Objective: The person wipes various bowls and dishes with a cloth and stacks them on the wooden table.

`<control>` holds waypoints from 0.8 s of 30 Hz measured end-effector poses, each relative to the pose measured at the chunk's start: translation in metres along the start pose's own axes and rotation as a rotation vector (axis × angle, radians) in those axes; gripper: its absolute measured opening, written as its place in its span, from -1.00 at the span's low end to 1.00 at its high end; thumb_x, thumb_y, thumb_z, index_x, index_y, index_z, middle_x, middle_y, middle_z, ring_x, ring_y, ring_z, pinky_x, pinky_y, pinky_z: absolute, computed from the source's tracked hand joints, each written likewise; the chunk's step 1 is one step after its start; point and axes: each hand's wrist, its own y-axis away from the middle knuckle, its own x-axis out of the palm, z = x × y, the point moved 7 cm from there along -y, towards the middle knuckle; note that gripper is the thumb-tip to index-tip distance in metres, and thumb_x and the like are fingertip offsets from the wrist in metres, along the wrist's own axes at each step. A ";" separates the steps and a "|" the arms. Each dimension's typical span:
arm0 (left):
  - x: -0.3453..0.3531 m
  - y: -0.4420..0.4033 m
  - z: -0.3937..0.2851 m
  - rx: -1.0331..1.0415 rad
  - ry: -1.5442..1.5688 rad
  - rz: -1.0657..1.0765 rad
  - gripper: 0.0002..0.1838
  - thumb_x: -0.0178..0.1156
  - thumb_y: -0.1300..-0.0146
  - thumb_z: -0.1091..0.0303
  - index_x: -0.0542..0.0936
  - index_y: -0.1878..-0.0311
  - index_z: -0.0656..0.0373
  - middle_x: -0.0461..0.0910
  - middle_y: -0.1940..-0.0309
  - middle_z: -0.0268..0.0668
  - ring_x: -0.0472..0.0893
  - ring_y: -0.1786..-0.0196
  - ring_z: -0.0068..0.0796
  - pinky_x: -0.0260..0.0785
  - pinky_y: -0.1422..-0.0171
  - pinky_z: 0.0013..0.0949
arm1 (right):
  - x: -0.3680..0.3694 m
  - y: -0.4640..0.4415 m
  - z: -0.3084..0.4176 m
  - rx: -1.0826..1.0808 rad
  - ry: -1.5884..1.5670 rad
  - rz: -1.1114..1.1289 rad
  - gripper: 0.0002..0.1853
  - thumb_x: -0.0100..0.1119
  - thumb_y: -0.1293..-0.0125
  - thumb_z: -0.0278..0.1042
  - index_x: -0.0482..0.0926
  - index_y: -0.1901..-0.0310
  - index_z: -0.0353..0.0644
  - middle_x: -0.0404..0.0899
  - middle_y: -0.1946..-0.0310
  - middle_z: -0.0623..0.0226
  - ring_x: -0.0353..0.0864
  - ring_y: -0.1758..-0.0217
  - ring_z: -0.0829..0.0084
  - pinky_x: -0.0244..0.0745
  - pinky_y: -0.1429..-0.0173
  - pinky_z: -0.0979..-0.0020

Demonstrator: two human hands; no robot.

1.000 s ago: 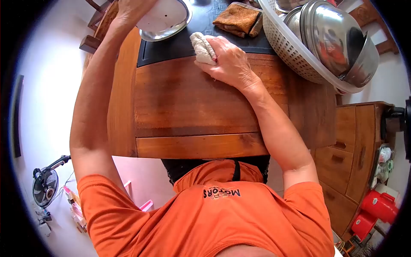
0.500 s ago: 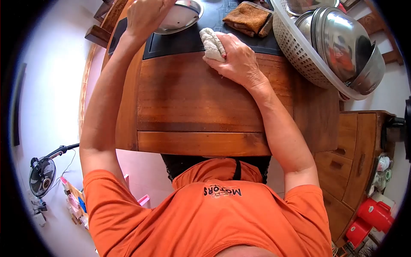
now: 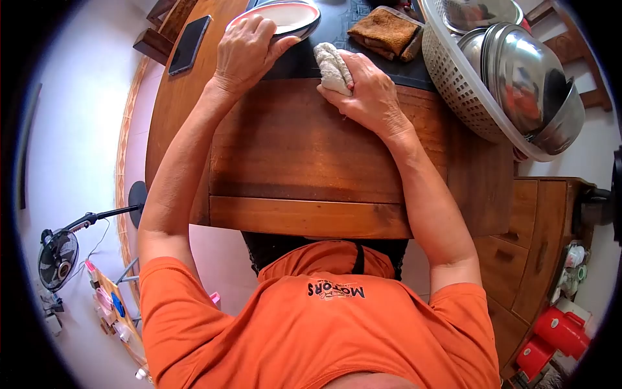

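Observation:
My left hand [image 3: 243, 55] is closed on the near left rim of a white dish with a reddish edge [image 3: 288, 16], its thumb lying along the near side. Directly beneath the dish shows a shiny metal rim [image 3: 306, 31]; whether it belongs to a separate metal dish I cannot tell. My right hand [image 3: 370, 91] grips a folded whitish cloth [image 3: 334, 70] near the front edge of a black mat [image 3: 402, 74]. Cloth and dish are apart. A brown folded cloth [image 3: 383, 31] lies on the mat beyond my right hand.
A white perforated basket [image 3: 457, 84] of metal bowls [image 3: 518, 71] stands at the right of the wooden table [image 3: 298, 146]. A phone [image 3: 190, 45] lies at the table's left. Wooden drawers [image 3: 512, 253] stand to the right; a fan [image 3: 58, 259] is at the left.
My left hand has come down and right from the top edge, and the dish now shows a white inside instead of a shiny metal surface. My right hand still holds the whitish cloth.

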 end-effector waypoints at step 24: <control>-0.004 -0.019 -0.008 -0.089 0.224 0.108 -0.34 0.30 -0.36 -0.07 0.44 -0.35 0.19 0.50 -0.29 -0.05 0.45 -0.35 0.00 0.26 -0.43 -0.03 | -0.008 0.002 -0.004 0.101 -0.104 -0.001 -0.44 0.47 -0.11 -0.09 0.53 -0.09 -0.16 0.62 0.13 0.07 0.67 0.04 0.01 0.61 -0.04 0.08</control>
